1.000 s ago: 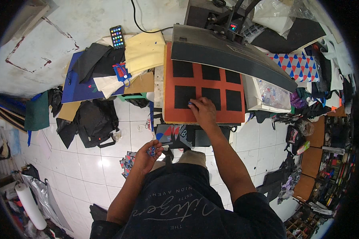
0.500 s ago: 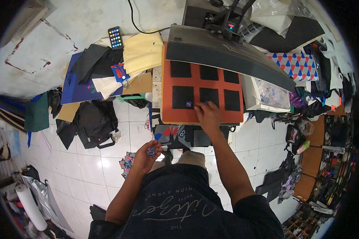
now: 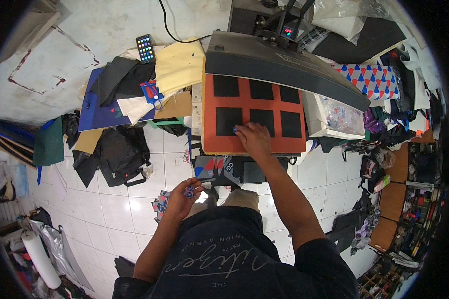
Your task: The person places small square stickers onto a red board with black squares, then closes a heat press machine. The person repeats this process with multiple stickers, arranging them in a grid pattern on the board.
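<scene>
Several black fabric squares (image 3: 227, 115) lie in rows on the orange pad (image 3: 284, 146) of a heat press. Over the near row, my right hand (image 3: 256, 139) has its fingertips pinched at a small blue label (image 3: 235, 129), which rests near the lower right corner of the left square. The hand partly covers the middle square. Lower and to the left, in front of my body, my left hand (image 3: 182, 195) is closed around several small blue labels (image 3: 188, 191). The press's dark upper plate (image 3: 284, 74) is raised and swung over the far edge of the pad.
Left of the press are yellow cloth (image 3: 177, 67), a phone (image 3: 145, 49) and black fabric pieces (image 3: 117, 74). A white box (image 3: 334, 130) of small plastic-wrapped pieces stands right of it. Grey printed pieces (image 3: 217, 169) lie below the pad. A black bag (image 3: 119, 154) sits on the floor.
My right hand has shifted left, from beside the label until its fingertips meet it. My left hand stays nearly still, still holding its labels.
</scene>
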Tool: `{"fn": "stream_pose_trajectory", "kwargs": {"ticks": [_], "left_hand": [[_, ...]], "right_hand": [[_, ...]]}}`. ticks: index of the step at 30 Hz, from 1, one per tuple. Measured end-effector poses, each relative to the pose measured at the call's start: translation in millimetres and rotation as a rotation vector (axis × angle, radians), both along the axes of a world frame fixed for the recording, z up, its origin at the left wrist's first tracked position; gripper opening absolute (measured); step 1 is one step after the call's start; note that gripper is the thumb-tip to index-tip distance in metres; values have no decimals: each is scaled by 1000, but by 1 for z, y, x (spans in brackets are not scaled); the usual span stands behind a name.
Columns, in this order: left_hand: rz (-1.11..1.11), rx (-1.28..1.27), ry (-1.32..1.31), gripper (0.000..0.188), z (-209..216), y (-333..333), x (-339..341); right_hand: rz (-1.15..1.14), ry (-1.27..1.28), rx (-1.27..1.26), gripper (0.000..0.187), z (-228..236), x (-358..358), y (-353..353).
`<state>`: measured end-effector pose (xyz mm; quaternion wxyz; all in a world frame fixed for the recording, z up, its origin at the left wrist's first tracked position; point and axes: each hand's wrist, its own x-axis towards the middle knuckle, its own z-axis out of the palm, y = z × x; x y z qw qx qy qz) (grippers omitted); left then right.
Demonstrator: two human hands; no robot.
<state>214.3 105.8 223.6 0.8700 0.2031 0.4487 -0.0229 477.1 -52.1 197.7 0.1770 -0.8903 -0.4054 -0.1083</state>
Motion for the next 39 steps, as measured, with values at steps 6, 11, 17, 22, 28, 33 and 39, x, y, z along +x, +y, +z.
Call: {"fn": "stream_pose_trajectory", "kwargs": {"ticks": [6, 11, 17, 22, 28, 33, 39], "left_hand": [[9, 14, 34, 29, 0, -2, 1], [10, 4, 19, 28, -3, -1, -1], [-16, 14, 22, 27, -2, -2, 0], [-14, -17, -12, 28, -10, -2, -1], [19, -16, 25, 23, -2, -4, 4], [-1, -5, 17, 23, -3, -3, 4], [9, 1, 21, 25, 2, -3, 3]], "right_hand": [[10, 19, -80, 19, 2, 4, -1], [2, 83, -74, 18, 5, 5, -3], [-19, 136, -100, 19, 9, 6, -2], [-13, 153, -131, 19, 11, 6, -1], [-44, 342, -261, 27, 16, 8, 1], [-47, 331, -257, 28, 17, 7, 1], [-96, 181, -57, 23, 15, 5, -7]]}}
